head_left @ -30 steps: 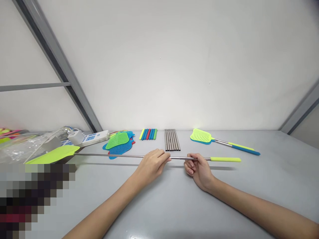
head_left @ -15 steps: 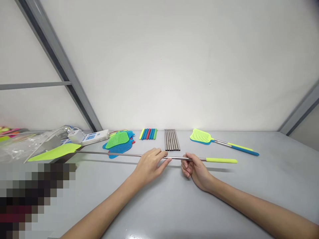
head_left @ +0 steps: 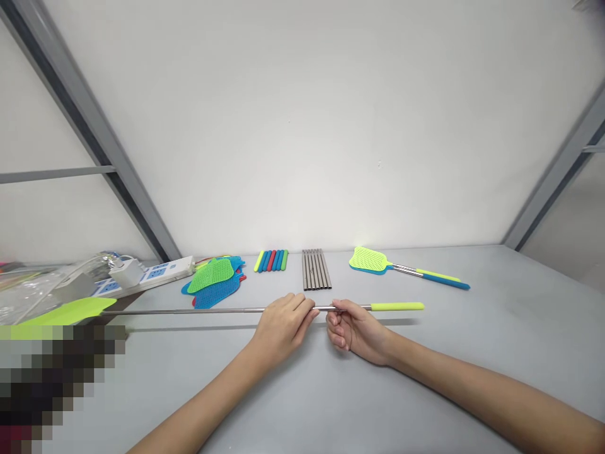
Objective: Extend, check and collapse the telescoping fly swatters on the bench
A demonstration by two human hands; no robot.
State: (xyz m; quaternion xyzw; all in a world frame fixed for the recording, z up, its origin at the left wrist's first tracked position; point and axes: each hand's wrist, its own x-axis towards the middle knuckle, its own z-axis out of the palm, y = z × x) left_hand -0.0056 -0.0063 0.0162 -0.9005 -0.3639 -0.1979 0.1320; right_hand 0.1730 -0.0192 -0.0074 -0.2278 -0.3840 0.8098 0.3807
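A fly swatter with an extended metal rod (head_left: 189,311) lies across my two hands, just above the table. Its yellow-green head (head_left: 66,313) points left and its yellow handle grip (head_left: 397,307) points right. My left hand (head_left: 283,325) is closed around the middle of the rod, thumb and fingers together. My right hand (head_left: 354,331) pinches the rod between thumb and forefinger near the handle grip, its other fingers curled below. Behind the hands lies a row of metal tubes (head_left: 316,270).
Coloured grips (head_left: 271,260) lie in a row at the back. Green and blue swatter heads (head_left: 212,277) are piled left of them, beside a power strip (head_left: 151,276) and clear plastic bags (head_left: 28,296). Two swatters (head_left: 371,260) lie at the back right on the grey table (head_left: 302,403).
The view has shifted a little. My left thumb, apart from the rod before, now closes against it. My hands are slightly closer together, both still on the swatter.
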